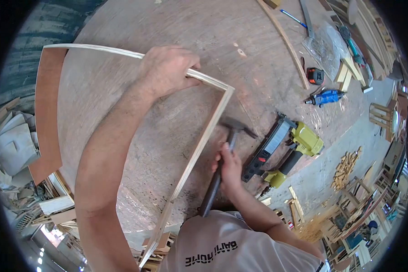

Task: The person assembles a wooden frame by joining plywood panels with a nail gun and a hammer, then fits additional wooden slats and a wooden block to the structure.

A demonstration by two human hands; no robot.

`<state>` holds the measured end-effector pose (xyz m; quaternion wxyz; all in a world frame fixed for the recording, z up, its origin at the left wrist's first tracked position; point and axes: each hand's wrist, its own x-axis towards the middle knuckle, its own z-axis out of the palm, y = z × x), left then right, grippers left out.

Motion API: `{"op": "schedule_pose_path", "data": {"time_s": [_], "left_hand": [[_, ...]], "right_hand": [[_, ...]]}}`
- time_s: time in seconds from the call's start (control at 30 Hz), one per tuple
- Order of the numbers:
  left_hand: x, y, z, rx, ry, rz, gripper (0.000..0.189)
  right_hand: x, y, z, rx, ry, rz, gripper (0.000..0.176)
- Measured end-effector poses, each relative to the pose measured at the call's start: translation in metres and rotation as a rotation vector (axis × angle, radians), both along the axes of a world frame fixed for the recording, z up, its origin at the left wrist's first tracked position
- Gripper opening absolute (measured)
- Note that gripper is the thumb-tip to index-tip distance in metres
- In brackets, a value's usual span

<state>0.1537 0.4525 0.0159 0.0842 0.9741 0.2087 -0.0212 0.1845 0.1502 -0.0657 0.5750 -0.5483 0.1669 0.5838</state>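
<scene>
Plywood frame (206, 136): extends both sides of the left grip, corner to its right
Left hand (170, 68): closed over the frame's edge
Right hand (229, 167): wrapped round the hammer (210, 195) handle, head beyond the grip
Nail gun (306, 139): right of the right grip

Left hand (167, 68) grips frame (206, 137); right hand (230, 168), hammer (211, 192) (dark)

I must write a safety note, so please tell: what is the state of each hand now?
Left hand: closed on the wooden frame.
Right hand: closed around the hammer.
</scene>
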Motion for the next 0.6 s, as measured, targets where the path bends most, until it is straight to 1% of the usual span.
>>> {"op": "schedule_pose_path", "data": {"time_s": [0.03, 0.1, 0.17, 0.23, 0.3, 0.33, 0.37, 0.43, 0.47, 0.5, 0.57, 0.6], "left_hand": [[-0.001, 0.0, -0.002, 0.01, -0.059, -0.024, 0.026], [0.0, 0.0, -0.002, -0.04, 0.009, 0.01, 0.027], [0.001, -0.002, 0.004, -0.059, 0.099, 0.038, 0.028], [0.005, -0.003, 0.011, -0.044, 0.196, 0.043, 0.028], [0.005, -0.002, 0.008, -0.001, 0.216, 0.037, 0.026], [0.004, -0.002, 0.006, 0.014, 0.223, 0.027, 0.026], [0.001, -0.001, 0.006, 0.008, 0.217, 0.038, 0.025], [-0.002, 0.0, 0.006, -0.006, 0.2, 0.056, 0.025], [-0.003, 0.001, 0.007, -0.008, 0.206, 0.049, 0.024], [-0.002, 0.004, 0.007, -0.004, 0.215, 0.044, 0.024], [-0.004, 0.003, 0.004, -0.014, 0.238, 0.037, 0.024], [-0.004, 0.004, 0.002, -0.015, 0.244, 0.039, 0.024]], "right_hand": [[0.01, 0.001, -0.003, 0.016, -0.06, -0.02, 0.03], [0.03, 0.006, 0.0, -0.017, -0.2, -0.065, 0.033], [0.048, 0.007, -0.003, 0.042, -0.223, -0.199, 0.032], [0.059, 0.009, -0.004, 0.084, -0.305, -0.295, 0.032], [0.062, 0.016, -0.006, 0.072, -0.272, -0.408, 0.032], [0.057, 0.032, -0.006, -0.093, -0.271, -0.399, 0.026], [0.044, 0.048, -0.001, -0.09, -0.249, -0.242, 0.024], [0.033, 0.077, 0.004, 0.029, -0.139, 0.049, 0.026], [0.041, 0.07, -0.005, 0.074, -0.102, 0.089, 0.024], [0.05, 0.057, -0.02, 0.055, -0.046, 0.09, 0.024], [0.051, 0.044, -0.01, 0.116, -0.096, 0.023, 0.029], [0.049, 0.037, -0.006, 0.073, -0.149, -0.059, 0.03]]}}
